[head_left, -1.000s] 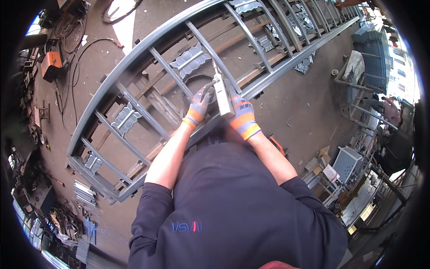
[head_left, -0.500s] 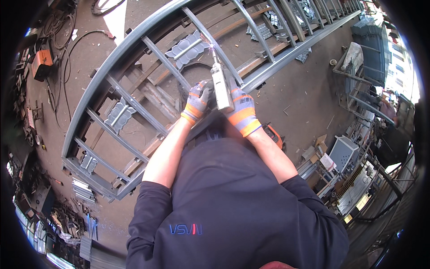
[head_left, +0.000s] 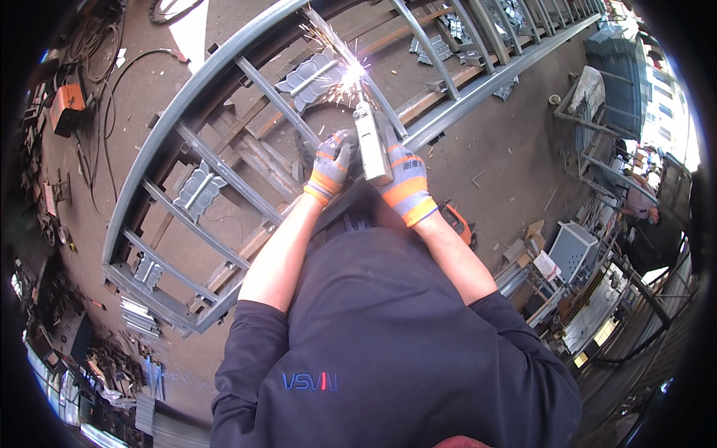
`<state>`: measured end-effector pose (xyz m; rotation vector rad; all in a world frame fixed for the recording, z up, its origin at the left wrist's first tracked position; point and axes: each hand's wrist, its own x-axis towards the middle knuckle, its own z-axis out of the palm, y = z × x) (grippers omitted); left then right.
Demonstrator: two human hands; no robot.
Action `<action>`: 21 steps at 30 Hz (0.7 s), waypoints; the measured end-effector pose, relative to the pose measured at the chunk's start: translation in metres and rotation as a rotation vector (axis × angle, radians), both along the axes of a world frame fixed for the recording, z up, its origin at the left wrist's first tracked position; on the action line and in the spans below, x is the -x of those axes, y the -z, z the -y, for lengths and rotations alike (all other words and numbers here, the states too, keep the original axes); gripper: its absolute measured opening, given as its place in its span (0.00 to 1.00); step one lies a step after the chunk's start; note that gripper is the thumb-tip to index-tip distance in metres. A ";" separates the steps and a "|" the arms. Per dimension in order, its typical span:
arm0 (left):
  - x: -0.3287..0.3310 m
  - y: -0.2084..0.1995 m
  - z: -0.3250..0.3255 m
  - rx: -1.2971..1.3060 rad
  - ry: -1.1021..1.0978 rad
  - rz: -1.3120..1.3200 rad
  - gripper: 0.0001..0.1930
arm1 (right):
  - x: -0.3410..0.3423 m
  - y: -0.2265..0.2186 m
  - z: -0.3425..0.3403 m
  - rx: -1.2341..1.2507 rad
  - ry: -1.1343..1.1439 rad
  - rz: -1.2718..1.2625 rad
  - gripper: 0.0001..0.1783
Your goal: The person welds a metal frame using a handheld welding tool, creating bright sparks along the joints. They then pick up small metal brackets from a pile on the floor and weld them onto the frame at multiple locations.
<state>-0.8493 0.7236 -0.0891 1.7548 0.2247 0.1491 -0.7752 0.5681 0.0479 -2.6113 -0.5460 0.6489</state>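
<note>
A white, blocky welding gun (head_left: 373,149) points away from me, its narrow metal nozzle reaching a bar of the grey metal frame (head_left: 166,128). Bright light and sparks burst at the tip, beside a grey butterfly-shaped metal ornament (head_left: 305,84) set between two bars. My right hand (head_left: 405,178), in a grey and orange glove, is closed round the gun's right side. My left hand (head_left: 329,163), gloved alike, is curled against the gun's left side; its fingertips are partly hidden. Another such ornament (head_left: 200,191) sits between bars to the left.
An orange machine (head_left: 69,109) with cables stands at the far left. Close to my right forearm is an orange and black object (head_left: 457,224) on the floor. Metal racks (head_left: 597,138) and a grey perforated box (head_left: 573,250) stand at right. Scrap lies at lower left.
The small glow at the nozzle has grown into a bright flare with sparks flying up along the bar. My hands and the welding gun have barely moved.
</note>
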 end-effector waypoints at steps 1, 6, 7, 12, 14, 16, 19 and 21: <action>0.000 -0.001 0.000 0.051 -0.005 -0.037 0.15 | 0.000 0.000 0.000 -0.032 0.000 0.006 0.27; -0.001 -0.004 0.000 0.022 -0.006 -0.007 0.15 | 0.002 0.003 0.002 0.025 -0.030 0.036 0.26; -0.002 -0.004 0.000 0.031 -0.020 -0.014 0.15 | 0.003 0.003 0.002 0.021 -0.023 0.033 0.26; -0.005 -0.008 0.000 0.024 -0.012 0.025 0.15 | 0.002 0.002 0.000 0.007 -0.028 0.041 0.30; -0.004 -0.011 -0.001 0.045 0.000 0.015 0.15 | 0.001 0.000 -0.002 0.003 -0.020 0.026 0.32; -0.004 -0.013 -0.002 0.187 0.001 -0.087 0.15 | 0.001 -0.003 -0.003 0.005 -0.006 0.000 0.34; -0.004 -0.013 -0.002 0.050 -0.006 0.022 0.15 | 0.001 -0.005 -0.004 0.014 -0.003 -0.013 0.36; -0.004 -0.009 -0.002 -0.017 -0.001 0.055 0.15 | 0.001 -0.005 -0.004 0.018 -0.004 -0.011 0.37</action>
